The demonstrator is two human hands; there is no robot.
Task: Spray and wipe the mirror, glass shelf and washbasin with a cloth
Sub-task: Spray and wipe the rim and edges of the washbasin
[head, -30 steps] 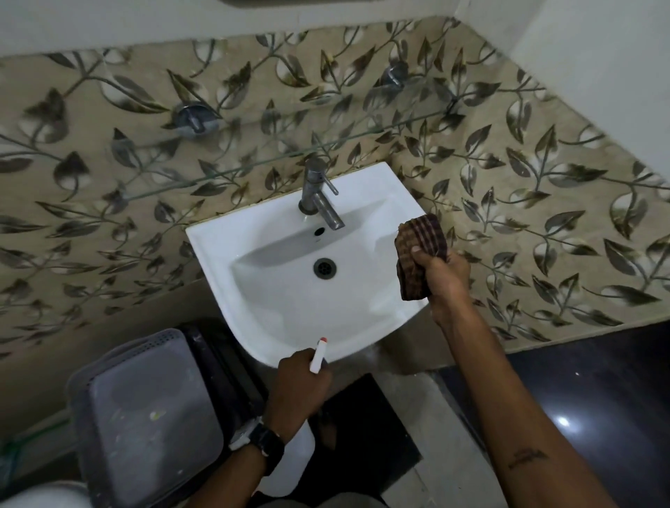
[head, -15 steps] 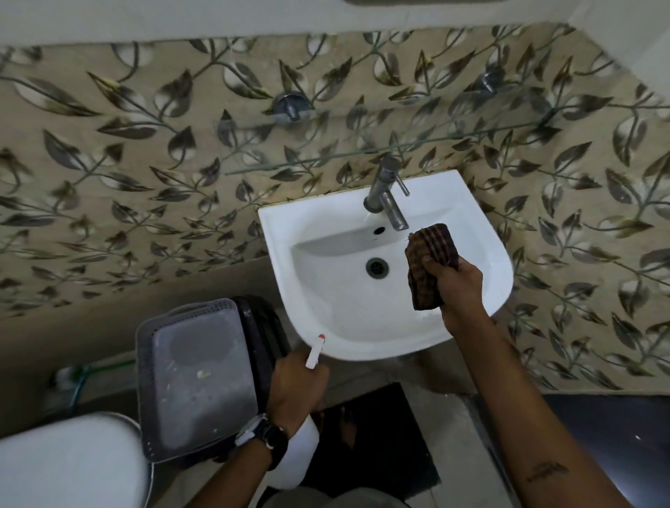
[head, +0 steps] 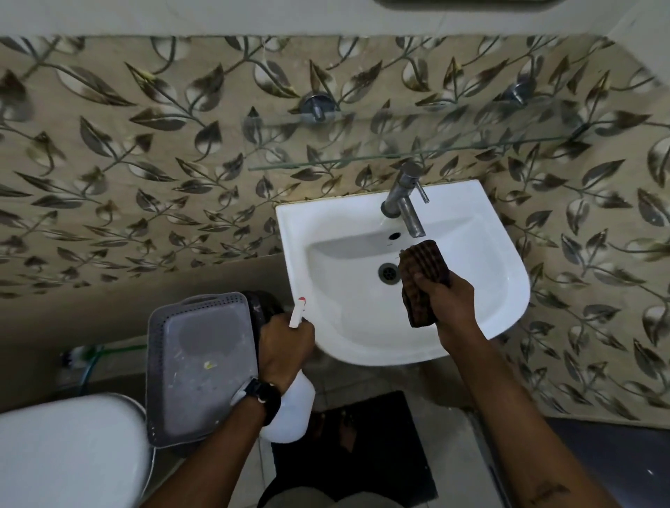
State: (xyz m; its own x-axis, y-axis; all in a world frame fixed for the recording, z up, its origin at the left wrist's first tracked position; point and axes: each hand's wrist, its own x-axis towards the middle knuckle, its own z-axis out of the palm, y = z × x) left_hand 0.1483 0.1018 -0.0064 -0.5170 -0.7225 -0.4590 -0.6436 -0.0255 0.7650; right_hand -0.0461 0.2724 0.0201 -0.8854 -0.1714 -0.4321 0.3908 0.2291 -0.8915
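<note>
A white washbasin [head: 337,232] hangs on the leaf-patterned wall, with a steel tap [head: 405,197] at its back and a drain [head: 388,272] in the bowl. My right hand [head: 447,306] grips a folded brown checked cloth [head: 422,281] inside the bowl, just right of the drain and below the tap spout. My left hand [head: 284,341] holds a white spray bottle [head: 292,409] by its neck at the basin's front left rim, nozzle pointing up. A glass shelf [head: 362,157] runs along the wall above the tap. Only the mirror's lower edge [head: 467,1] shows at the top.
A grey perforated plastic bin lid [head: 199,366] sits left of the basin, with a white toilet [head: 69,453] at the lower left. A dark mat [head: 362,446] lies on the floor under the basin. A hose [head: 94,357] runs along the wall base.
My right hand has carried the cloth from the basin's right rim into the bowl beside the drain. The view has swung left. My left hand still holds the bottle.
</note>
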